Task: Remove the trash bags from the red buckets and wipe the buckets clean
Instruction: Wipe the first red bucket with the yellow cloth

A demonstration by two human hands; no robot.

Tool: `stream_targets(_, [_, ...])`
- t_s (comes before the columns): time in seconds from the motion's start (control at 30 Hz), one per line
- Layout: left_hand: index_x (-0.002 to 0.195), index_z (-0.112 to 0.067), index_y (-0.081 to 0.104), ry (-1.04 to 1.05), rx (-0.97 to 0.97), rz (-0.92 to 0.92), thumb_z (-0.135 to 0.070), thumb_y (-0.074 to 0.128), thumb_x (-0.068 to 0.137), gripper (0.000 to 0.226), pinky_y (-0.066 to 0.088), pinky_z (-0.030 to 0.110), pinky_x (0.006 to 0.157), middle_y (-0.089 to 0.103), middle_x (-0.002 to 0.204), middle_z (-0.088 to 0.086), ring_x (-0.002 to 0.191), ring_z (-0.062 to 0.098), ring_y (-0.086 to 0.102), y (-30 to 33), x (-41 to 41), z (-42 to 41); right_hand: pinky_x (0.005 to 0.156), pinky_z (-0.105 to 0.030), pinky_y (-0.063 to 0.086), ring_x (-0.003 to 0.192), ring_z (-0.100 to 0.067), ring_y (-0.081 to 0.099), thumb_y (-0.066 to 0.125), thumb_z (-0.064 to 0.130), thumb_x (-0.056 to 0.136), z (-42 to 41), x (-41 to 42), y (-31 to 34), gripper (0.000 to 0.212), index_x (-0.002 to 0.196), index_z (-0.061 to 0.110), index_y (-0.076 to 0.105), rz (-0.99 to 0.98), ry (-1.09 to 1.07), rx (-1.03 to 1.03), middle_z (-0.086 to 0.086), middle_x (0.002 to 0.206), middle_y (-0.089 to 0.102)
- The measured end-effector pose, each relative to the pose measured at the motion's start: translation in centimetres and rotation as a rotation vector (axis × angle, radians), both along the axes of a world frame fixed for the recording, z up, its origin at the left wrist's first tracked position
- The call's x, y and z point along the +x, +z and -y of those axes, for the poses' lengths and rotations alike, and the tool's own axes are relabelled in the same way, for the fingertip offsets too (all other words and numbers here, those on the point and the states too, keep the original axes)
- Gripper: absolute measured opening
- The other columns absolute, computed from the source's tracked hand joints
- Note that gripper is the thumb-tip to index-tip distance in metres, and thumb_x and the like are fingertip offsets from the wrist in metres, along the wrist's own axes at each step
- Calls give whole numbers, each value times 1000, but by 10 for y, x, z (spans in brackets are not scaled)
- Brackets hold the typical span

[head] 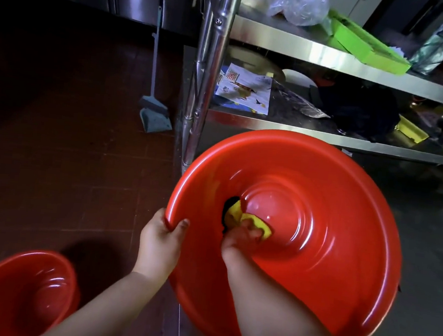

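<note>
Deep inside the big red bucket [320, 192], the right hand [238, 239] has its fingers curled down over a yellow cloth [253, 221], pressing it against the wall where it meets the base, which reads as the wiping step under way. Beside it, the left hand [159, 238] grips the near rim, thumb hooked inside and the other fingers out of sight behind the lip; that hold seems meant to keep the bucket tipped toward the person and steady against the rubbing. No trash bag shows in this bucket, so its liner looks already out. It hangs at the edge of a steel surface [417, 305], but whether it rests there or is carried cannot be told. Only 1 dark patch shows behind the cloth, too small to identify. A second red bucket [3, 296] sits on the tiled floor [55, 153] at lower left, cut by the frame, apparently bagless. Behind stands a metal rack [318, 54] with cluttered shelves, contents indistinct.
</note>
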State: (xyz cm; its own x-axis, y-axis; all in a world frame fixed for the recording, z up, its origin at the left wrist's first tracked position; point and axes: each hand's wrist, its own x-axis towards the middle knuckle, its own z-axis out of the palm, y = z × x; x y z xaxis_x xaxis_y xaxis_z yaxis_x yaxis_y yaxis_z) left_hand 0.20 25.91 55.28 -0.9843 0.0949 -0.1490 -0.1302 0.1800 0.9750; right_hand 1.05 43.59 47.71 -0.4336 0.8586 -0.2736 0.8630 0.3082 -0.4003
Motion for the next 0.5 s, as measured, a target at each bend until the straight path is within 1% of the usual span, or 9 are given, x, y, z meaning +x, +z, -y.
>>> stream_targets(0.07, [78,-33,51,1,2,10,-23,64,88,20,55,34,64,64,76,-4,69,13,64,0,-1,1,88,-33,33,113,-35,49,47,32,97,0,3,0,39,119,0,47,-6,-32,53,-25,121,49])
stream_targets(0.13, [78,-33,50,6,3,22,-23,64,88,20,55,33,64,63,77,-4,69,13,64,-1,-2,1,87,-31,31,116,-32,46,47,28,98,-1,8,3,36,126,5,45,-83,40,-38,-22,128,44])
stream_targets(0.2, [78,-33,51,14,4,12,-22,64,88,20,53,29,60,63,76,-5,69,11,63,-1,-3,-1,82,-29,28,115,-29,45,45,23,98,-9,13,0,34,129,8,44,-57,126,-60,-18,131,42])
stream_targets(0.27, [76,-31,51,23,-11,-12,-22,63,88,20,49,25,57,62,74,-6,67,9,62,-1,-3,-4,77,-28,29,105,-26,50,47,20,95,-15,15,3,26,119,8,48,-151,91,-91,-16,124,49])
stream_targets(0.33, [76,-28,52,35,-26,1,-22,63,89,17,49,26,54,62,72,-4,64,11,62,-1,-3,-7,73,-23,30,95,-20,50,49,16,93,-17,14,10,24,117,15,51,-146,116,-69,-7,118,54])
stream_targets(0.37, [77,-26,52,39,-26,17,-23,62,89,16,50,29,54,62,72,-1,63,14,63,-1,-4,-8,76,-22,34,99,-19,51,48,14,93,-19,14,14,30,123,14,49,-100,189,-33,-5,120,54])
stream_targets(0.4, [78,-25,52,41,-23,35,-24,62,89,15,52,32,55,63,71,2,62,17,64,0,-4,-9,84,-22,40,108,-21,52,48,13,93,-20,12,21,39,132,11,44,-81,251,-27,-7,128,52])
stream_targets(0.43, [78,-24,53,39,-23,48,-24,61,89,14,53,33,55,63,71,3,61,19,64,0,-5,-11,93,-25,42,117,-24,51,49,13,93,-21,11,28,45,137,11,39,-37,340,43,-9,136,48])
stream_targets(0.5, [77,-23,52,29,-32,44,-25,62,89,15,52,32,52,62,69,4,58,19,63,4,-7,-13,99,-28,39,124,-27,48,54,21,93,-21,5,50,45,136,15,42,-11,417,142,-14,139,47])
